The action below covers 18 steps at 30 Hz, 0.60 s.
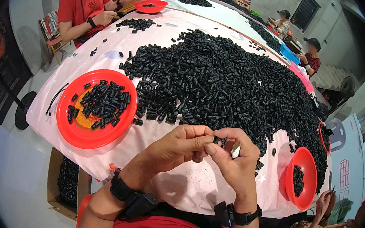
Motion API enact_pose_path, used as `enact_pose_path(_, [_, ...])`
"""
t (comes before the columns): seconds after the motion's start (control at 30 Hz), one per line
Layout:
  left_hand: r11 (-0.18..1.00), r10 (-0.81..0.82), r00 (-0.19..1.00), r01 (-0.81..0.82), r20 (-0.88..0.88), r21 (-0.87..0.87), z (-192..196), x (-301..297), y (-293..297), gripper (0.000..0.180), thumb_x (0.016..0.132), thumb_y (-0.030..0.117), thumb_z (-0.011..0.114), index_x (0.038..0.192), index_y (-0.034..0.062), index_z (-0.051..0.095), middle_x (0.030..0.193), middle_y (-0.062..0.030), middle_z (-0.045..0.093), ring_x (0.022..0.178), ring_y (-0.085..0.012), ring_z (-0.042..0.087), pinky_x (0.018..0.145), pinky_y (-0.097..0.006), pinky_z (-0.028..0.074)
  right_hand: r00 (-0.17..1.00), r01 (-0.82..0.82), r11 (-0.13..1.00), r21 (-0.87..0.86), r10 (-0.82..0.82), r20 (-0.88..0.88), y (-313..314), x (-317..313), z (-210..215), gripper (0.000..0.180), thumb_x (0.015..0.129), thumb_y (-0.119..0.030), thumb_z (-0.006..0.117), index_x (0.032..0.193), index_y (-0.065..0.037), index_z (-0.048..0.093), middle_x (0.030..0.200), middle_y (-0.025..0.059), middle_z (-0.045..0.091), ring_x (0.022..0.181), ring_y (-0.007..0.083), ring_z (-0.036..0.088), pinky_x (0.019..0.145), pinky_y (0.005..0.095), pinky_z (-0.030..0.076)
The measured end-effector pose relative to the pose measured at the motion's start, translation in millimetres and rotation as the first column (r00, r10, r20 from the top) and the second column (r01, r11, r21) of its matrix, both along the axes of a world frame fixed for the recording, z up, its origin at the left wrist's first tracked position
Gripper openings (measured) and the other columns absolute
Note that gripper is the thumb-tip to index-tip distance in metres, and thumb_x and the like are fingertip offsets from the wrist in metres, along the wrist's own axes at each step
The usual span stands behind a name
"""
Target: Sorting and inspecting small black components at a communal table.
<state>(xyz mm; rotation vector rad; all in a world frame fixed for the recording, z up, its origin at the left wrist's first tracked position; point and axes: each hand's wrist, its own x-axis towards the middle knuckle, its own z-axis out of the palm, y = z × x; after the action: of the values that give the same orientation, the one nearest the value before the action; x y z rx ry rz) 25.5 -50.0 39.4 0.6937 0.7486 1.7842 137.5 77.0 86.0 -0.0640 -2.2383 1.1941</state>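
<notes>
At the table's near edge (151, 155), the left hand (179, 147) and right hand (235, 159) are pinching closed on one small black piece (216, 139), apparently trimming it; next comes careful fingertip turning.

A red bowl (96, 109) of black pieces sits left (another red bowl (301, 177) right).

A brown cardboard box (63, 186), open-topped and holding black pieces, sits on the floor under the near left edge of the desk (184, 185), while a pale blue panel with red markings (344, 171) stands at the far right.
</notes>
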Motion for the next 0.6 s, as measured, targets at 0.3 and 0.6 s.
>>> enact_pose_path(0.3, [1.000, -0.027, 0.999, 0.028, 0.043, -0.004, 2, 3, 0, 0.022, 0.094, 0.027, 0.058, 0.101, 0.0064, 0.060, 0.080, 0.0051, 0.054, 0.069, -0.0034, 0.049, 0.066, -0.020, 0.040, 1.000, -0.004, 0.938, -0.346, -0.001, -0.016, 1, -5, -7, 0.014, 0.084, -0.012, 0.071, 0.087, 0.000, 0.066, 0.079, 0.0003, 0.065, 0.066, 0.0040, 0.052, 0.059, 0.0197, 0.044])
enact_pose_path(0.6, [0.768, 0.311, 0.724, -0.573, 0.616, 0.285, 14, -74, -54, 0.027, 0.097, 0.028, 0.050, 0.106, 0.0037, 0.055, 0.082, -0.0028, 0.056, 0.068, -0.0130, 0.048, 0.061, -0.025, 0.041, 0.977, 0.213, 0.890, -0.402, -0.203, 0.069, 25, -2, -11, 0.020, 0.090, -0.018, 0.064, 0.079, -0.001, 0.064, 0.070, -0.0032, 0.059, 0.062, 0.0017, 0.047, 0.054, 0.0186, 0.037])
